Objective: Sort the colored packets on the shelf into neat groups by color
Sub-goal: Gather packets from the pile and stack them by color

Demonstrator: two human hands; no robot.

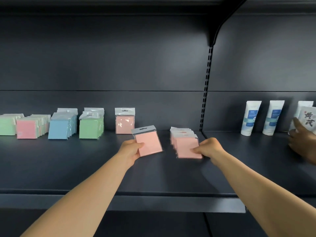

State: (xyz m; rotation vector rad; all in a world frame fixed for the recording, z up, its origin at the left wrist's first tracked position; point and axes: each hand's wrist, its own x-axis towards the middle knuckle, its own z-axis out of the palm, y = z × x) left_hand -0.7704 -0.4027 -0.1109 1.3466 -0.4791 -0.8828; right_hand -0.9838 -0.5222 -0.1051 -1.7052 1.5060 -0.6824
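Two hands are at work on the dark shelf (85, 161). Your left hand (130, 150) grips a single pink packet (148, 142) by its lower corner, thumb on its face and fingers curled beneath, the packet tilted and apparently lifted off the shelf. Your right hand (207, 147) pinches the front of a leaning stack of pink packets (185, 144) at centre-right; the stack lies fanned and untidy.

Work judged complete: a blue row (61, 124) and a green row (91, 125) stand upright near the back panel, each of one colour. One pink packet stands alone (124, 121) just right of the green row, which looks like the start of a pink group.

Work outstanding: the held packet and the fanned stack are not yet joined to that standing packet. At far left, a second green group (7, 124) and a second pink row (30, 125) stand apart from their matching colours, so those colours are split between two places. I judge the task past halfway, not finished.

Noted: another person's hand (301, 142) touches a packet beside the white tubes (251, 118) in the right bay.
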